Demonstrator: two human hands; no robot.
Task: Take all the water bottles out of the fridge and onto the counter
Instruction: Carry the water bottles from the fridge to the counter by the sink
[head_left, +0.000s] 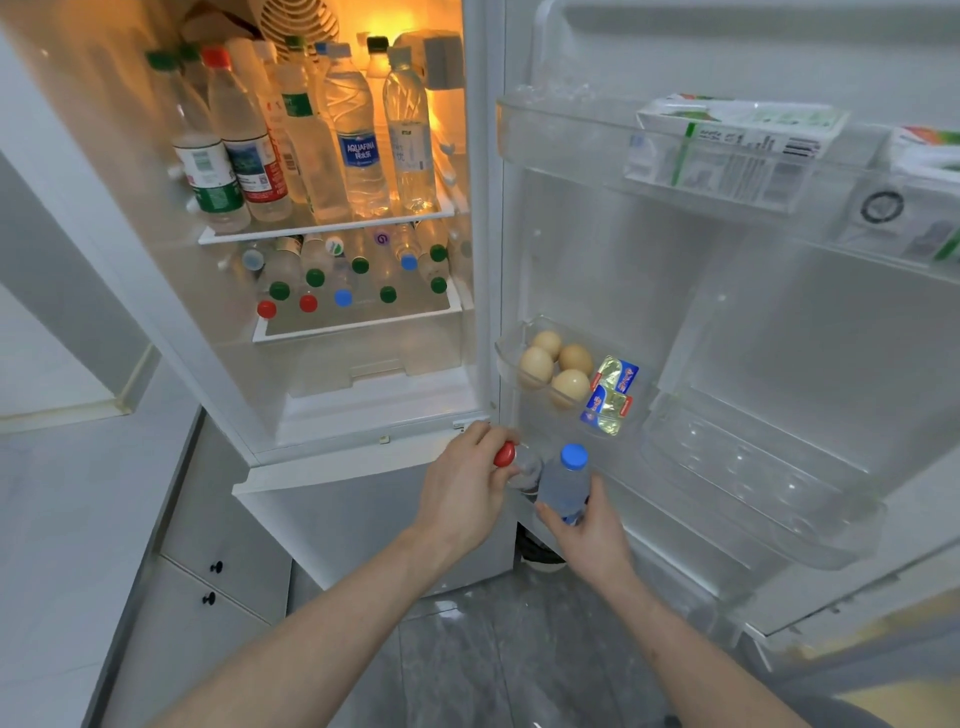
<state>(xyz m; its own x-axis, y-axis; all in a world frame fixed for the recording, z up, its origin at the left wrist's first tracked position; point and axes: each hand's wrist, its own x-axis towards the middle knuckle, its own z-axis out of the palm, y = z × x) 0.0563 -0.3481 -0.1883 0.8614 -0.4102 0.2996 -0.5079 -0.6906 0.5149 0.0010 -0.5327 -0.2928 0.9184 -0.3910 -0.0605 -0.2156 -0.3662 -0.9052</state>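
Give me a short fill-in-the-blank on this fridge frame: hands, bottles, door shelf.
1. The left hand holds a bottle with a ____ cap.
2. The bottle in the right hand has a ____ cap.
3. The door shelf beside the butter packs holds four ____.
4. On the fridge's lower shelf the bottles lie on their sides, while on the upper shelf they stand ____.

Missing words: red; blue; eggs; upright
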